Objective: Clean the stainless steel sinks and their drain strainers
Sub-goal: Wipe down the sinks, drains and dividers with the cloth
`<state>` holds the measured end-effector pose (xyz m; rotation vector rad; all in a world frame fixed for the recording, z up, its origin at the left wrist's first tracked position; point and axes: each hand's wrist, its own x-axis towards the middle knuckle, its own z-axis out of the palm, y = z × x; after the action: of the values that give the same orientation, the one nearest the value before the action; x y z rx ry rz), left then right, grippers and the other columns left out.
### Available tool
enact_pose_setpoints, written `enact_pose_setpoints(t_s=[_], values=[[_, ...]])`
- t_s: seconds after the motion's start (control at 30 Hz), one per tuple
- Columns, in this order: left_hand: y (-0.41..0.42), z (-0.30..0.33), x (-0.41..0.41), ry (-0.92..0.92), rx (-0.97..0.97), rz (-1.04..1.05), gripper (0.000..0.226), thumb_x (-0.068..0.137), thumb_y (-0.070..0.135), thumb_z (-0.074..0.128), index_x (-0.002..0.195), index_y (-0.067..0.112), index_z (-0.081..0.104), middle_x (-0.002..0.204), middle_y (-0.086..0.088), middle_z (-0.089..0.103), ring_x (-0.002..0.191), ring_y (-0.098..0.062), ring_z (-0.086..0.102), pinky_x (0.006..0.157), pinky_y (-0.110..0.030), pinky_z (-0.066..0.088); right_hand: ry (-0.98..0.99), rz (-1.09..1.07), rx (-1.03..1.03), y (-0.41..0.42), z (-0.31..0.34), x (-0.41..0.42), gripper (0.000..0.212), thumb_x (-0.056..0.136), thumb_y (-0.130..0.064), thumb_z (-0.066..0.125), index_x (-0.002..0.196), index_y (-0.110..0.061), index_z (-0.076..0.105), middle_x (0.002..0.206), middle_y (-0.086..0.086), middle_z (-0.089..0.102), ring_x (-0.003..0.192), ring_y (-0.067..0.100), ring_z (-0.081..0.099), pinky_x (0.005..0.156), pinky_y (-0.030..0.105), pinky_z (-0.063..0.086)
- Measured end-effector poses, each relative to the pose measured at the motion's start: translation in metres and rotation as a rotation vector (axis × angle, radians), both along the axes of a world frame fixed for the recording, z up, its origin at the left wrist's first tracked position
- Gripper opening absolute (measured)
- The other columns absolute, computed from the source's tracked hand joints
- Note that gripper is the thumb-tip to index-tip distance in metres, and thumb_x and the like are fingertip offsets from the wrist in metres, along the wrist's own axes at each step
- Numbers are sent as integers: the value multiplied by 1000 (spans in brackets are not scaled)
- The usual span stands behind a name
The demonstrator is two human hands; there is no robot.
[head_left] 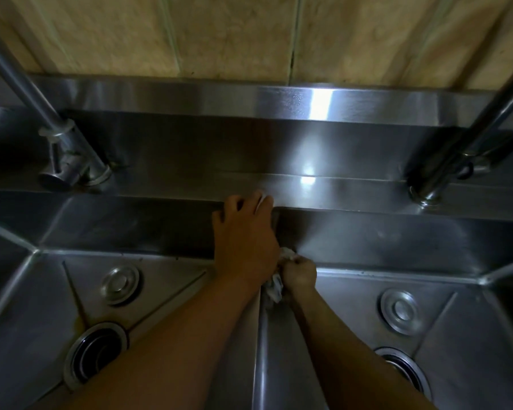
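Two stainless steel sinks lie side by side, the left sink (42, 291) and the right sink (456, 335), with a divider (262, 365) between them. My left hand (245, 235) lies palm down on the divider's far end, fingers curled at the back ledge; a small white patch shows at its fingertips. My right hand (299, 275) is low in the right sink, shut on a crumpled white cloth (276, 288) pressed against the divider wall. Each basin has a dark drain opening, the left drain (97, 355) and the right drain (404, 372), and a round metal disc behind it, the left disc (120, 284) and the right disc (400, 310).
A left faucet (65, 164) and a right faucet (436, 179) rise from the back ledge (338, 187), their pipes slanting up toward the frame's corners. Behind them run a steel backsplash (190, 96) and a beige tiled wall (219, 34).
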<state>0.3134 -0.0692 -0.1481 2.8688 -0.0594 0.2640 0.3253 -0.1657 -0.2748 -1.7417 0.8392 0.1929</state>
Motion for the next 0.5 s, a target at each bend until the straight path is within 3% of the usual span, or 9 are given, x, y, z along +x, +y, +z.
enact_pose_setpoints(t_s=[0.1,0.17,0.23,0.3,0.4,0.5], values=[[0,1,-1,16,16,-4,52,87,23,47,138,28,42,149,9,33,126,-25,29,98,-41,29,-15,-305,540,-11,35,-1,28,90,5,48,115,14,59,115,27,62,110,42,59,101,50,45],[1,2,-1,22,29,-5,51,88,24,47,138,29,41,148,10,34,126,-24,29,97,-39,29,-73,-354,666,-20,61,-3,30,91,6,46,117,16,56,119,30,60,110,43,58,101,52,45],[1,5,-1,22,28,-3,48,90,26,46,138,30,42,147,11,34,126,-24,29,97,-38,29,-161,-395,698,-31,84,-7,25,89,9,48,110,16,59,107,28,65,93,38,64,87,46,54],[0,6,-1,28,16,-8,47,91,26,46,137,29,43,147,9,35,126,-25,30,97,-39,29,-252,-435,704,-44,105,-10,16,88,13,48,90,10,63,84,21,68,69,29,66,68,37,57],[2,6,-4,38,27,-7,50,89,23,48,138,29,42,149,9,34,127,-27,30,99,-40,29,-385,-477,659,-69,124,-17,22,88,14,48,79,-1,62,71,11,67,65,22,62,77,37,53],[0,9,-4,76,87,-17,57,86,21,52,140,27,38,149,6,33,130,-28,29,101,-44,29,-395,-579,581,-97,130,-25,16,88,13,50,89,3,62,73,8,66,68,22,61,65,28,54]])
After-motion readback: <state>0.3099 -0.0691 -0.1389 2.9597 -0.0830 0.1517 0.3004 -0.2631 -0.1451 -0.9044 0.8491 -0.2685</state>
